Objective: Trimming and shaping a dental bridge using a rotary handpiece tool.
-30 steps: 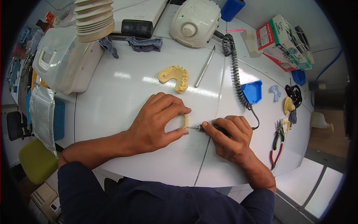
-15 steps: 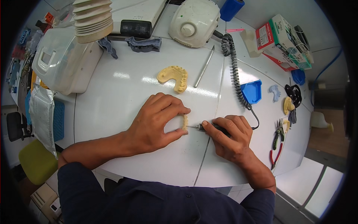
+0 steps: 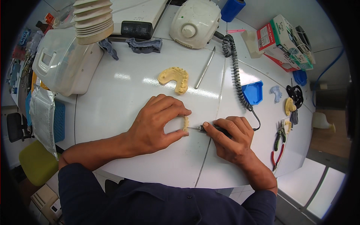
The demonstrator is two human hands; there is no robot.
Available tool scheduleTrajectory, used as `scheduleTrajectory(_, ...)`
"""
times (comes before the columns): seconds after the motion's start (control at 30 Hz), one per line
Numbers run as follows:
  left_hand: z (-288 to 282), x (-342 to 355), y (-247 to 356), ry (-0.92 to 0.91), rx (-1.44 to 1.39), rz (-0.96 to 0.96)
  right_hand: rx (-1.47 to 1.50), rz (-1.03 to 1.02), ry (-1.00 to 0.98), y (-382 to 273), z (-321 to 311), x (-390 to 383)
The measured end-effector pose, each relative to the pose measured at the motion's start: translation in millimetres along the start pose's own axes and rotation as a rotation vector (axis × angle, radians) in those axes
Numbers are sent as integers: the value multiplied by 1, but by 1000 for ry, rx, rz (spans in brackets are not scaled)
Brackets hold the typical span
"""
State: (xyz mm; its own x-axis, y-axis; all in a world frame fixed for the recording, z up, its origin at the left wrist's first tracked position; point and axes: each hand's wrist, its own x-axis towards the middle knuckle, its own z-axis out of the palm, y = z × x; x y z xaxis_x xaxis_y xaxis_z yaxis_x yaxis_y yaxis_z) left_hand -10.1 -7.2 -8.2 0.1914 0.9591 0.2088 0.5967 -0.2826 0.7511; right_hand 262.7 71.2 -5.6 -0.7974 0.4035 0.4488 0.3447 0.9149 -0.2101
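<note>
Between the thumb and fingertips of my left hand (image 3: 159,122) is a small cream dental bridge (image 3: 186,123), a row of joined teeth standing on end. My right hand (image 3: 234,137) is closed around the black handpiece (image 3: 217,129) of a rotary tool. Its thin metal bur (image 3: 193,128) points left and reaches the lower part of the bridge, close to my left thumb. Just beyond my left hand lies a yellow plaster dental model (image 3: 175,78), curved like a horseshoe. A coiled black cord (image 3: 236,67) links the handpiece to a white control unit (image 3: 195,24).
A metal carving tool (image 3: 205,68) lies beyond my hands. Rightward are a blue tray (image 3: 253,92), pliers (image 3: 279,135) and small casts. A clear-lidded box (image 3: 62,62) stands left, under a ribbed suction hose (image 3: 93,22). Grey impression pieces (image 3: 144,45) sit at the back.
</note>
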Motion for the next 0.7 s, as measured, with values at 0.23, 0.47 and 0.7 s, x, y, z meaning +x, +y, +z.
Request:
scheduleTrajectory(0.23,0,1,1,7,-50,-13,-8,10,-5,0,-1,0)
scheduleTrajectory(0.47,-1,2,2,4,-52,-15,-11,14,-14,-1,-2,1)
scheduleTrajectory(0.7,-1,2,2,-4,-57,-30,-17,15,-5,0,0,0)
